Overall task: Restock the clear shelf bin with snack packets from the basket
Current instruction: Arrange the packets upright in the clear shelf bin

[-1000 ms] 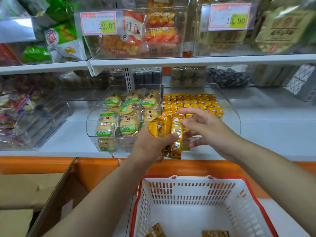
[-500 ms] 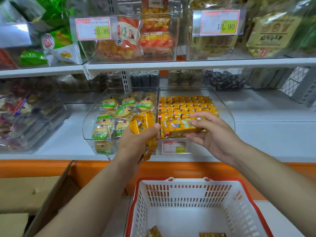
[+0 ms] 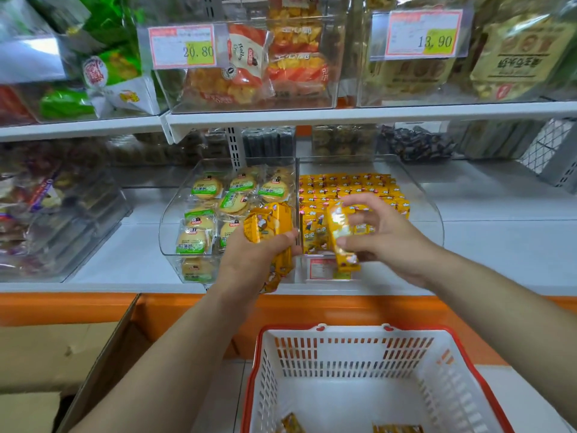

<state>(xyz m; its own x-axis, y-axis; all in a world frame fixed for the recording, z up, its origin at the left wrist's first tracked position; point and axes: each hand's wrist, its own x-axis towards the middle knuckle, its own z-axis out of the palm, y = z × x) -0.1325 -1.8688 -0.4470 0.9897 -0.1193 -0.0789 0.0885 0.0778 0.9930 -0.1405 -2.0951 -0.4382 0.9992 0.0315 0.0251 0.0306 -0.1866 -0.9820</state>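
Now, half a second on, the left hand keeps its grip clamped on a bundle of yellow snack packets, held in front of the wall shared by the two clear bins on the shelf. The right hand pinches a single packet between thumb and fingers. Earlier this packet lay level over the front rows; it now stands nearly on end, motion-blurred, at the front lip of the clear shelf bin. Inside that bin, rows of yellow packets reach to the back. The neighbouring bin, on the left, holds round cakes with green labels. A red-bordered price tag sits on the front of the yellow-stocked bin, partly hidden by the held packet. Below, the white basket with its red rim stands near the orange shelf edge. Two loose packets lie on its floor, cut by the frame's lower edge.
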